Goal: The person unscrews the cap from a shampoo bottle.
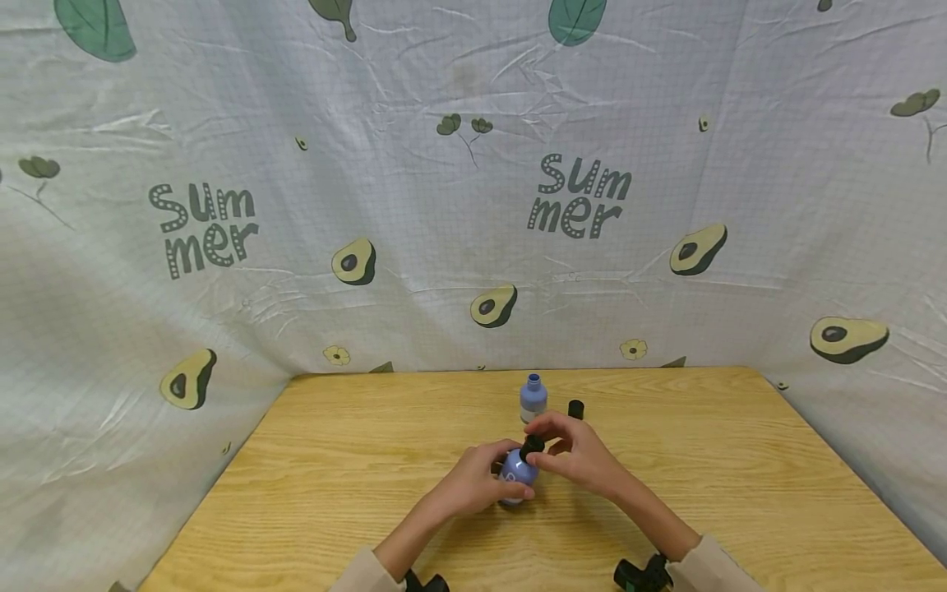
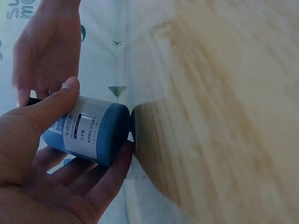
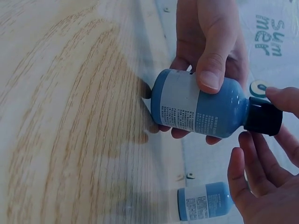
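Blue bottle [image 1: 519,467] is low at the table [image 1: 333,460], where our left grip [image 1: 477,483] curls round its body, probably steadying it while our right grip [image 1: 579,452] pinches the black cap [image 3: 264,117].

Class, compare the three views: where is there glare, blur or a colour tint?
Head: brightest, the held bottle looks lilac-blue; left wrist: dim and bluish, pale glare and soft grain on the tabletop; right wrist: also dim and bluish, small highlights near the bottle's neck.
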The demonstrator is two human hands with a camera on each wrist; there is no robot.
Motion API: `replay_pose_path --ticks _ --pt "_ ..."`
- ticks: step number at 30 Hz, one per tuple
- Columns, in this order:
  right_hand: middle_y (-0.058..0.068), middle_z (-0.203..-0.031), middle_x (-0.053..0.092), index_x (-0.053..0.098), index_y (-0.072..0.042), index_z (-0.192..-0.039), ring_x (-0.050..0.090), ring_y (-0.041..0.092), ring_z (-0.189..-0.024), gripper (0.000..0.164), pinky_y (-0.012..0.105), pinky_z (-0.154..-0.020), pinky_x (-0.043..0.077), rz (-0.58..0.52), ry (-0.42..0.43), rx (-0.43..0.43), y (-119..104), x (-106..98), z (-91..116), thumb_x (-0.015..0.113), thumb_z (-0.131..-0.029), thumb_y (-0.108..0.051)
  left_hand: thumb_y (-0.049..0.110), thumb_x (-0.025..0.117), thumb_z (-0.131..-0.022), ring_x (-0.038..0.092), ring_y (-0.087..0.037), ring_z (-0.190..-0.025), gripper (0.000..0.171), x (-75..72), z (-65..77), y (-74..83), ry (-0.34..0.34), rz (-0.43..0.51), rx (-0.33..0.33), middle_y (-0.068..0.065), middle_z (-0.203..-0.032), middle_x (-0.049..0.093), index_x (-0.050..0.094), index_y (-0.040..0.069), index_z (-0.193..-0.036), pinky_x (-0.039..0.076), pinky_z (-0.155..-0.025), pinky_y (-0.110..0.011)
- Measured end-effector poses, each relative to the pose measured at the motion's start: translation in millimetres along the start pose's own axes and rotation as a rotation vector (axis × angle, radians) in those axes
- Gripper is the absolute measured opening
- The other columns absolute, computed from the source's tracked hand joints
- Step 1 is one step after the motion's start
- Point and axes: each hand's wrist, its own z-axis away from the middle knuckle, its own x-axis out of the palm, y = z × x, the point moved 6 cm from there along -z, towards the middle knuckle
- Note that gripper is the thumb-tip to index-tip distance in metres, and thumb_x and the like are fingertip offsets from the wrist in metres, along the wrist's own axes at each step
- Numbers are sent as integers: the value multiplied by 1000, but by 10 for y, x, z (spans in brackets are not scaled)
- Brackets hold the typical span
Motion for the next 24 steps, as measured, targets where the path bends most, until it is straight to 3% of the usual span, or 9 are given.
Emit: replay_pose_path --ticks 7,17,24 --pt "21 -119 66 66 -2 -121 64 6 -99 28 26 -83 56 2 6 -2 20 -2 0 74 -96 -13 27 82 -90 70 -19 -110 48 -2 8 9 -3 5 -4 -4 -124 73 67 15 -134 58 -88 -32" --pt "23 -124 66 64 4 -125 63 4 -104 32 26 -85 56 -1 -28 -15 4 4 -7 70 -96 -9 28 82 -90 70 -20 -110 49 -8 5 9 -1 6 -2 -4 -126 72 67 16 -135 58 -88 -33" --pt "21 -123 67 66 -5 -124 64 8 -103 29 27 -84 56 12 1 26 28 -7 -10 72 -98 -16 29 82 -90 69 -19 -111 49 -13 10 6 -1 1 -7 -3 -126 72 66 17 -135 57 -90 -34"
